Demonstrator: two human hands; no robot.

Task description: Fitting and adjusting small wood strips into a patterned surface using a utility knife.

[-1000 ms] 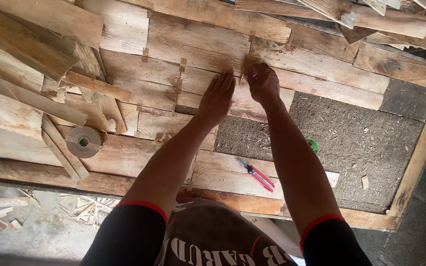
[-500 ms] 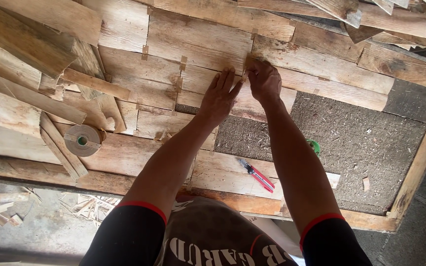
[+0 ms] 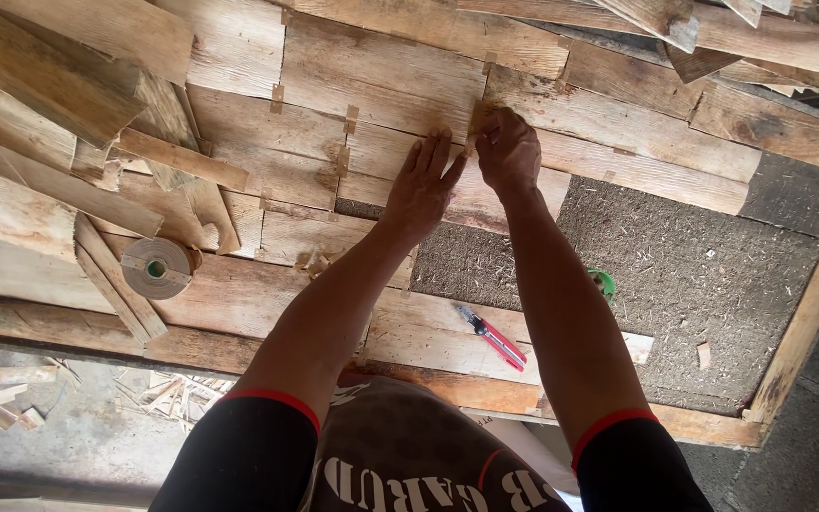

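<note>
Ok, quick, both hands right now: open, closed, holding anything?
Left hand: open, fingers spread, flat on the wood veneer sheet, holding nothing.
Right hand: closed, fingertips pinched at the veneer seam; what it grips cannot be told.

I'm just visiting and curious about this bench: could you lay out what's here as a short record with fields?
Surface: pale thin wood veneer sheets laid edge to edge over a dark fibrous board
Left hand: flat, fingers spread, pressing a veneer sheet
Right hand: fingers pinched at a veneer seam; whether it holds anything cannot be told
Tape: brown paper tape roll, at the left
Tool: red utility knife, between the forearms
Other: small green object beside the right forearm
</note>
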